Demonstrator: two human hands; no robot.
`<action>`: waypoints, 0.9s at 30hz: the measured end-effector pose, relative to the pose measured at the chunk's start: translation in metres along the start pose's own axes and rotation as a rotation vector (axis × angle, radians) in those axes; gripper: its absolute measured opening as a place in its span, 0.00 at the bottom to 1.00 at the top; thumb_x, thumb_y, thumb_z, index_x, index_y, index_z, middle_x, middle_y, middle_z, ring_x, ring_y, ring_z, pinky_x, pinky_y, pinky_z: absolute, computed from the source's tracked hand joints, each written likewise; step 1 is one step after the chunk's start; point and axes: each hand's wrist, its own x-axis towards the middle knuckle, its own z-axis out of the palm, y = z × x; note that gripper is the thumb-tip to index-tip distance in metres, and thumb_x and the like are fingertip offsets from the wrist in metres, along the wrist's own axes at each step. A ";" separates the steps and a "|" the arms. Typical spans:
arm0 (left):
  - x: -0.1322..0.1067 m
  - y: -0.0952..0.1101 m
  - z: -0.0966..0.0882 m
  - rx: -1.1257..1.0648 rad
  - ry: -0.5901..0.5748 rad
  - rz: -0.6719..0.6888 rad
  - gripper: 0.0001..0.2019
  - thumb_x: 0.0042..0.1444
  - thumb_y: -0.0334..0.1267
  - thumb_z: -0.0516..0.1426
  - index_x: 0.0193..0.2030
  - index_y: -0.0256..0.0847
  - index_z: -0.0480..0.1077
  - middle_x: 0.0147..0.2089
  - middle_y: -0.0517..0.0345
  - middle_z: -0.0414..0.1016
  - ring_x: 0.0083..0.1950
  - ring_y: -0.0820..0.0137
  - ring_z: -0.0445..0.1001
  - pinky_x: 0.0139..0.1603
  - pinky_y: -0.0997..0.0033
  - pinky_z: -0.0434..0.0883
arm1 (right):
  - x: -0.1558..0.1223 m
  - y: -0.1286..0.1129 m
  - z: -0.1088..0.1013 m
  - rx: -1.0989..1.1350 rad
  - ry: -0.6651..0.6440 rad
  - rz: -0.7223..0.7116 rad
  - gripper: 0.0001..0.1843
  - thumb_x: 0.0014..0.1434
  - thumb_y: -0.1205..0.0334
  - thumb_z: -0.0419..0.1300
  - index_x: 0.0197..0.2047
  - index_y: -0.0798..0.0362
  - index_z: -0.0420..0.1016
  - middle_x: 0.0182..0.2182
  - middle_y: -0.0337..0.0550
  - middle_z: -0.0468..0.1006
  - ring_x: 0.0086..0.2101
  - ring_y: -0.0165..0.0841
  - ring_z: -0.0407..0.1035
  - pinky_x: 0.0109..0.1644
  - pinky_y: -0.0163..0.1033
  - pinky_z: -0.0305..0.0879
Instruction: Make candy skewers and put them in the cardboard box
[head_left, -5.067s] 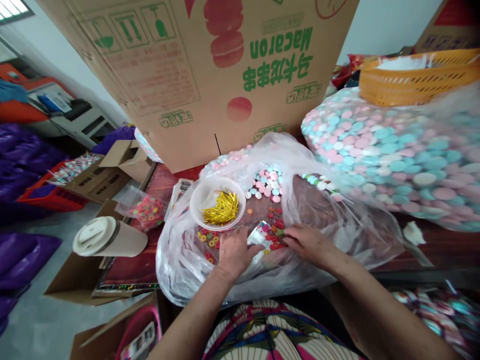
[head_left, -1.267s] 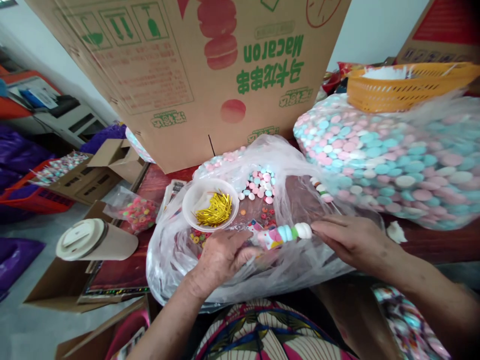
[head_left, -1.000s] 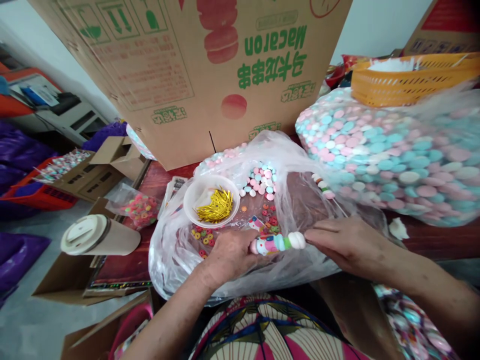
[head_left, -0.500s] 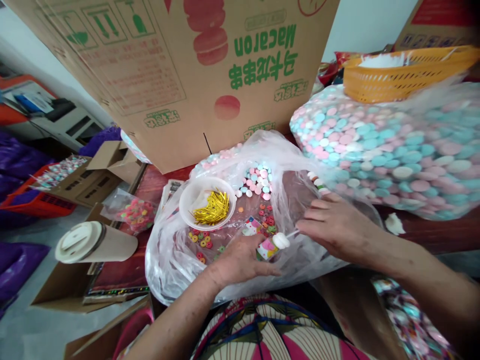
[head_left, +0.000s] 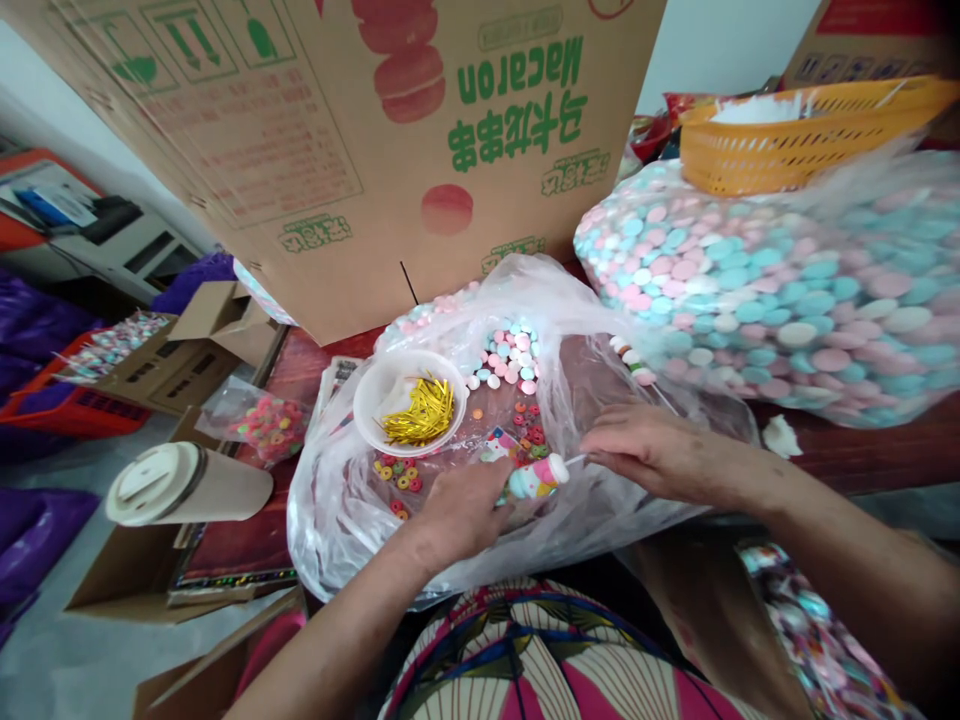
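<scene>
My left hand (head_left: 466, 505) is closed on a small colourful printed packet (head_left: 532, 480), over the clear plastic sheet (head_left: 330, 520). Poking out of the packet's right end is the white tip of a candy on a stick (head_left: 558, 468). My right hand (head_left: 649, 450) pinches the thin white stick (head_left: 576, 459) just to the right. Another printed packet (head_left: 498, 440) lies flat beyond my left hand. Small ring candies (head_left: 401, 470) and pink, blue and white round candies (head_left: 510, 355) are spread on the plastic.
A white bowl (head_left: 362, 410) of gold twist ties (head_left: 420, 412) sits left of the round candies. The big macaron carton (head_left: 315, 170) stands behind. To the right are a large bag of candies (head_left: 750, 290) and an orange basket (head_left: 795, 140); a lidded cup (head_left: 225, 485) is at left.
The stick candy, mostly outside the packet before, now sits inside it with only its end showing. My right hand has moved slightly left and my left hand has closed around the packet.
</scene>
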 end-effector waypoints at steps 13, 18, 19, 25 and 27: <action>-0.002 -0.016 -0.016 -0.561 -0.331 0.086 0.21 0.43 0.43 0.66 0.45 0.39 0.72 0.36 0.61 0.73 0.38 0.67 0.70 0.37 0.73 0.66 | -0.002 -0.021 -0.014 -0.201 0.222 -0.187 0.15 0.60 0.72 0.48 0.37 0.53 0.76 0.27 0.43 0.75 0.36 0.35 0.62 0.42 0.43 0.55; 0.002 -0.008 -0.014 -0.537 -0.298 0.078 0.20 0.45 0.42 0.65 0.44 0.39 0.71 0.36 0.62 0.73 0.37 0.68 0.69 0.37 0.72 0.66 | 0.003 -0.032 -0.004 -0.118 0.147 -0.139 0.13 0.59 0.73 0.48 0.36 0.54 0.73 0.28 0.44 0.74 0.34 0.35 0.62 0.40 0.41 0.58; 0.003 -0.006 -0.013 -0.525 -0.282 0.088 0.18 0.46 0.42 0.64 0.43 0.39 0.71 0.35 0.62 0.72 0.37 0.69 0.69 0.38 0.72 0.66 | 0.004 -0.034 0.000 -0.082 0.149 -0.116 0.13 0.59 0.73 0.47 0.39 0.55 0.73 0.30 0.45 0.74 0.35 0.35 0.63 0.40 0.41 0.59; 0.014 0.004 0.010 -0.512 -0.212 0.048 0.10 0.54 0.45 0.58 0.38 0.41 0.70 0.28 0.64 0.69 0.29 0.71 0.68 0.32 0.71 0.68 | 0.022 -0.036 0.028 0.220 0.250 -0.004 0.21 0.59 0.73 0.46 0.56 0.60 0.61 0.48 0.57 0.71 0.48 0.37 0.67 0.49 0.44 0.66; 0.016 0.004 0.023 -0.441 -0.090 0.026 0.11 0.55 0.44 0.57 0.42 0.41 0.70 0.32 0.60 0.74 0.34 0.67 0.71 0.36 0.68 0.70 | 0.029 -0.034 0.034 0.249 0.244 0.006 0.24 0.58 0.74 0.46 0.58 0.60 0.61 0.50 0.58 0.70 0.50 0.38 0.66 0.51 0.46 0.67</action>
